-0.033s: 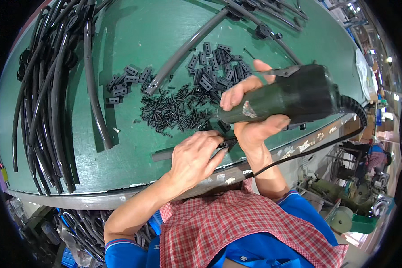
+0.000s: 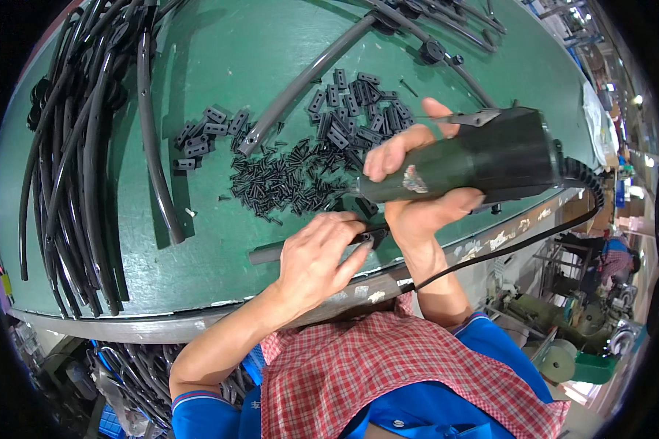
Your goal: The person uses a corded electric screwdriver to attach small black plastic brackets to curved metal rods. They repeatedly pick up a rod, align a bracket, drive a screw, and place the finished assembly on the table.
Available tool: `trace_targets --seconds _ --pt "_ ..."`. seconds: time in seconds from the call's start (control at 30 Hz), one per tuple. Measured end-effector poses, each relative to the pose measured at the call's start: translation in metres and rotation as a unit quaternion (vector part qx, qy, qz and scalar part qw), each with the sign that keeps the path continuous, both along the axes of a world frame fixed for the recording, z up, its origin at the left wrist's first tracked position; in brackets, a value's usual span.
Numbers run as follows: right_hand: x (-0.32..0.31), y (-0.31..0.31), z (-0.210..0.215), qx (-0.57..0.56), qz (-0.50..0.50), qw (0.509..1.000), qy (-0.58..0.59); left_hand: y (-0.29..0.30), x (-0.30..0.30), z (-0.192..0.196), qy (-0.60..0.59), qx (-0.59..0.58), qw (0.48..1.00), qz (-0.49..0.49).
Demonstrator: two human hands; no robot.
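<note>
Along the lower edge, at six o'clock, a red checked apron (image 2: 388, 358) and blue sleeves (image 2: 501, 351) show, cut off by the frame. Just below centre, the left hand (image 2: 315, 252) curls its fingers over a grey tube (image 2: 265, 254) near the rim of a green table (image 2: 205, 271); the knuckles hide the tube's middle, and a small dark piece by the thumb is hard to make out. Toward three o'clock, the right hand (image 2: 417, 216) grips a dark power driver (image 2: 468, 164), which covers much of the palm; its nose points to nine o'clock, the tip unclear. Beyond, at eleven o'clock, lies a heap of small black screws (image 2: 271, 186); past it, toward twelve, dark slotted blocks (image 2: 337, 135). Bundled black tubes (image 2: 91, 219) at ten o'clock run out of the top edge.
</note>
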State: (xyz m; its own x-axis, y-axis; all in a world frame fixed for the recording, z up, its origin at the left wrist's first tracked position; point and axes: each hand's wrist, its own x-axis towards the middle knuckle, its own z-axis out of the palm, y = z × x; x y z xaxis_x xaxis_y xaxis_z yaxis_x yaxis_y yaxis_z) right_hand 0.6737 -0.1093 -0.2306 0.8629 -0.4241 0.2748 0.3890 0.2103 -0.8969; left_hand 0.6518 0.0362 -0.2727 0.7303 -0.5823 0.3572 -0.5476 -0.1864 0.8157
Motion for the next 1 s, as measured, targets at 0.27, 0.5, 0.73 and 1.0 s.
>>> trace_targets --seconds 0.27,0.5,0.73,1.0 --pt "-0.022 -0.018 0.03 0.149 0.06 0.977 -0.142 0.003 0.005 0.011 0.145 -0.028 0.984 0.096" --pt "-0.03 -0.015 0.037 0.19 0.021 0.972 -0.133 0.003 0.005 0.001 0.113 -0.024 0.99 0.082" --pt "-0.03 -0.015 0.034 0.164 0.035 0.972 -0.162 0.008 0.011 0.01 0.421 -0.126 0.895 0.082" --pt "-0.011 0.004 0.035 0.184 0.015 0.967 -0.174 0.017 0.026 0.007 0.547 -0.287 0.786 0.036"
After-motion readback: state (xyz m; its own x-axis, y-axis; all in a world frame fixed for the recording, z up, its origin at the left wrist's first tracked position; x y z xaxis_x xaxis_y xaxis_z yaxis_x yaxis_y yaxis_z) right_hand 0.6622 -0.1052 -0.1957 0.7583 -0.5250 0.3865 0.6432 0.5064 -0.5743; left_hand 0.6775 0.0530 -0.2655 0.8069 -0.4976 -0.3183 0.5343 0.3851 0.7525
